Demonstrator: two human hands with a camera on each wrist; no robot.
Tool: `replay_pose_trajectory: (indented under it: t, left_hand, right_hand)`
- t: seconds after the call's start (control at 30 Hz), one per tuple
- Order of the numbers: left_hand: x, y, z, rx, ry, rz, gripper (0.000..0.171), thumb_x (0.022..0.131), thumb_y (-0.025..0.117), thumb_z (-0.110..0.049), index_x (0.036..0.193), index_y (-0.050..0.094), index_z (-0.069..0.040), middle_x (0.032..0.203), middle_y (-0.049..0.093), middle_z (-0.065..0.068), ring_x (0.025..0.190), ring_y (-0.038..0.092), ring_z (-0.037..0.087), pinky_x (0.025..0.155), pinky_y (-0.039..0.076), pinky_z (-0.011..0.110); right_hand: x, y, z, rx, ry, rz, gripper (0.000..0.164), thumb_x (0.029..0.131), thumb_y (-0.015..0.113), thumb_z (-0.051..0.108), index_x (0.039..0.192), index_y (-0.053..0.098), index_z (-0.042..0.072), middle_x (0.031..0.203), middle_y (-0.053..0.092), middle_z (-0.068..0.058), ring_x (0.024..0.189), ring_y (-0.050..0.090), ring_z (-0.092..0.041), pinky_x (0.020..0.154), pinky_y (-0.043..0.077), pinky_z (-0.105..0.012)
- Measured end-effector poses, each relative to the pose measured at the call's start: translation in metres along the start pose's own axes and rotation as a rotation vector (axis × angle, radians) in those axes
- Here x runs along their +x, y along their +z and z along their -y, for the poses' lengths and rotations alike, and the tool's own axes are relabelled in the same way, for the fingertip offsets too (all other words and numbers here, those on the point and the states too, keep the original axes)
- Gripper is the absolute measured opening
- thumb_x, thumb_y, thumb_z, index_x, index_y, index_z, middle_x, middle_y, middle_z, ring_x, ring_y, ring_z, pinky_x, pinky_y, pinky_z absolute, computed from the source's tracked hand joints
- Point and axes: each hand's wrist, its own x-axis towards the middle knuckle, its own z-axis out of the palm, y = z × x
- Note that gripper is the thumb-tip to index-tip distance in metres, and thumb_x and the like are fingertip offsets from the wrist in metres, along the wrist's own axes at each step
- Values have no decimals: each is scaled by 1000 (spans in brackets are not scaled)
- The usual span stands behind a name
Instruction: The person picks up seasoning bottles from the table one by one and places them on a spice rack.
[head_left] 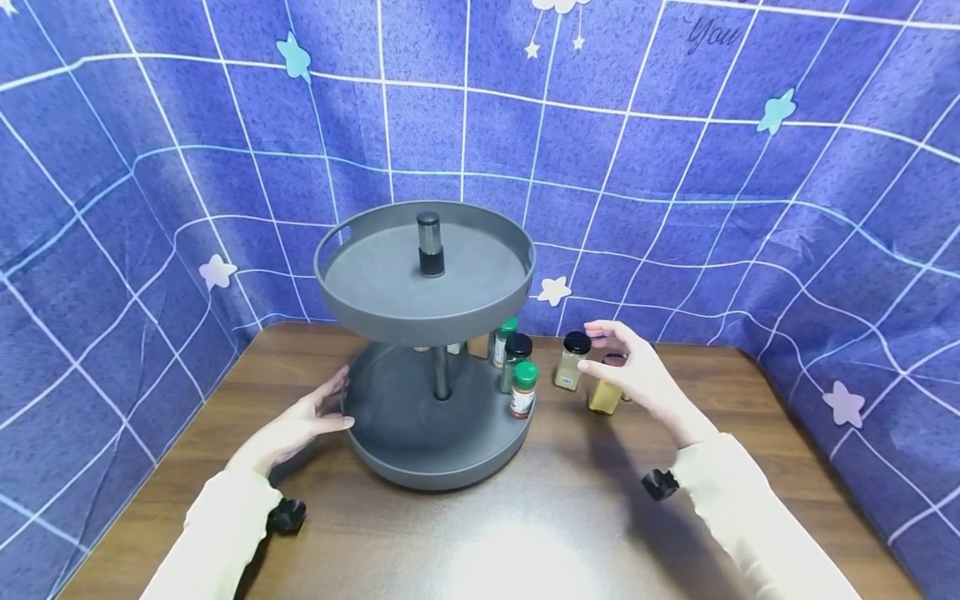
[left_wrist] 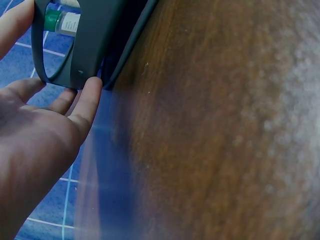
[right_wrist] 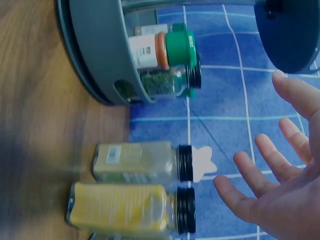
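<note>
A grey two-tier turntable stands on the table. My left hand is at the left side of its lower tray; fingertips touch the tray wall in the left wrist view. Over two black-capped spice jars right of the turntable hovers my right hand, fingers spread, holding nothing. One jar is pale; beside it stands a yellow jar, partly hidden by the hand in the head view. On the lower tray's right side, a green-capped spice jar stands in front of a black-capped jar.
Another green-capped jar and further containers stand at the back of the lower tray, partly covered by the upper tray. Part of another jar shows below the yellow one in the right wrist view. A blue patterned cloth surrounds the wooden table.
</note>
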Motion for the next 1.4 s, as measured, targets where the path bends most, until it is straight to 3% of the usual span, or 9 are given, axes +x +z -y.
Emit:
replay_pose_trajectory:
  t: [0.1, 0.2, 0.43, 0.63, 0.77, 1.0, 1.23, 1.4]
  left_hand:
    - [0, 0, 0, 4, 5, 2, 90, 87, 65, -7, 153, 3, -15, 156, 2, 23, 139, 9, 47, 90, 38, 13]
    - [0, -1, -1, 4, 10, 0, 91, 87, 65, -8, 153, 4, -14, 156, 2, 23, 139, 9, 47, 90, 38, 12]
    - [-1, 0, -4, 4, -5, 4, 91, 87, 66, -10, 153, 3, -18, 157, 2, 19, 140, 10, 44, 91, 37, 12]
    - [-1, -1, -3, 10, -15, -1, 92, 87, 66, -11, 153, 3, -18, 157, 3, 19, 141, 10, 43, 91, 37, 12]
    - [0, -1, -2, 14, -18, -5, 92, 87, 67, -11, 153, 4, -19, 158, 3, 18, 141, 10, 42, 91, 36, 11]
    - [0, -1, 0, 2, -7, 6, 91, 88, 65, -9, 153, 3, -16, 157, 2, 20, 140, 8, 44, 92, 37, 14]
    - [0, -1, -1, 22, -4, 7, 90, 88, 65, -9, 153, 3, -15, 157, 2, 21, 140, 8, 45, 95, 37, 18]
    - [0, -2, -1, 21, -2, 8, 90, 88, 65, -9, 153, 3, -16, 157, 2, 21, 140, 9, 45, 93, 37, 16]
  right_hand:
    - [-4, -7, -2, -20, 28, -20, 51, 82, 74, 14, 128, 52, 11, 127, 56, -9, 115, 51, -30, 93, 44, -46]
    - [-8, -11, -7, -42, 46, -42, 50, 82, 73, 15, 128, 53, 10, 127, 56, -8, 115, 51, -23, 94, 44, -40]
    - [-15, -15, -17, -64, 57, -77, 51, 81, 73, 11, 127, 52, 4, 129, 54, -17, 119, 48, -31, 98, 39, -53]
    - [-21, -16, -10, -114, 41, -102, 53, 79, 75, 6, 126, 52, -2, 124, 56, -18, 115, 51, -33, 93, 43, -50]
    - [-26, -14, -2, -105, 46, -119, 55, 77, 74, 1, 125, 50, -7, 122, 55, -24, 113, 51, -43, 92, 43, -51]
    - [-30, -6, -10, -115, 59, -169, 61, 76, 74, -1, 129, 45, -8, 119, 53, -30, 105, 53, -47, 87, 44, -46]
    - [-34, 4, -16, -69, 80, -260, 61, 73, 75, -3, 128, 47, -7, 121, 52, -31, 106, 52, -46, 93, 35, -51]
    - [-31, 10, -38, -37, 96, -343, 66, 71, 77, -3, 130, 47, -3, 123, 52, -26, 107, 53, -40, 97, 34, -47]
